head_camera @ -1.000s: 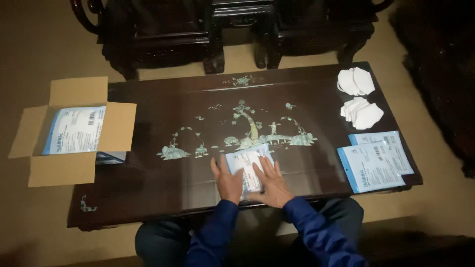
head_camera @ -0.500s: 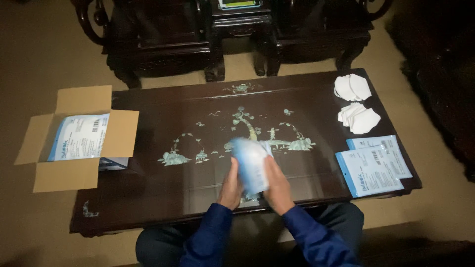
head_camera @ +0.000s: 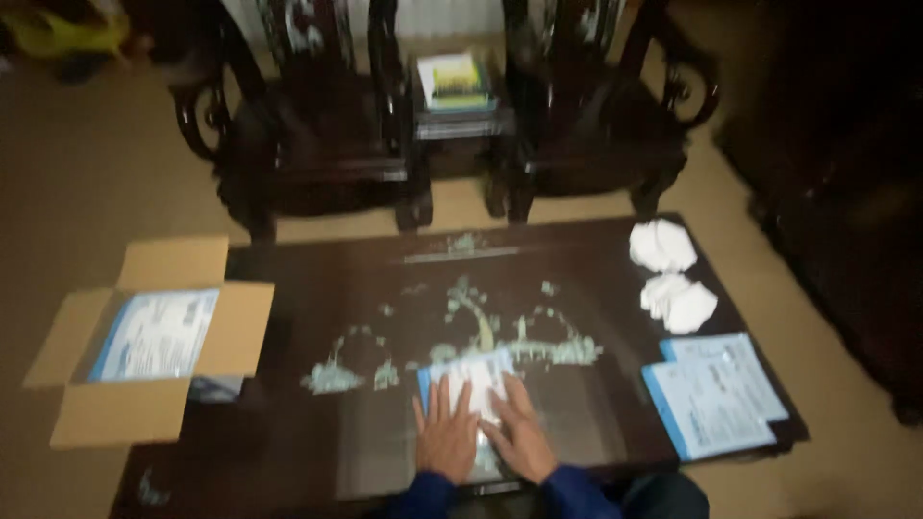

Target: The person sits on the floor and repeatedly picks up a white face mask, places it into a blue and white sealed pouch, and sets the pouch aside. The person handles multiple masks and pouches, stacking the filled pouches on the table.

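A flat white and blue packet (head_camera: 468, 377) lies near the front edge of the dark inlaid table (head_camera: 317, 288). My left hand (head_camera: 445, 435) rests flat with fingers spread on its lower left part. My right hand (head_camera: 520, 437) lies flat on its lower right part. Both palms press down on the packet; neither grips it. The frame is blurred, so fine detail is unclear.
An open cardboard box (head_camera: 144, 336) holding a blue and white packet overhangs the table's left end. Two flat blue and white packets (head_camera: 713, 392) lie at the right front, two piles of white masks (head_camera: 673, 279) behind them. Dark chairs (head_camera: 317, 125) stand beyond.
Half a second ago both hands held the packet lifted off the table. Now it lies flat again with both hands pressed on it. The camera has tilted up.
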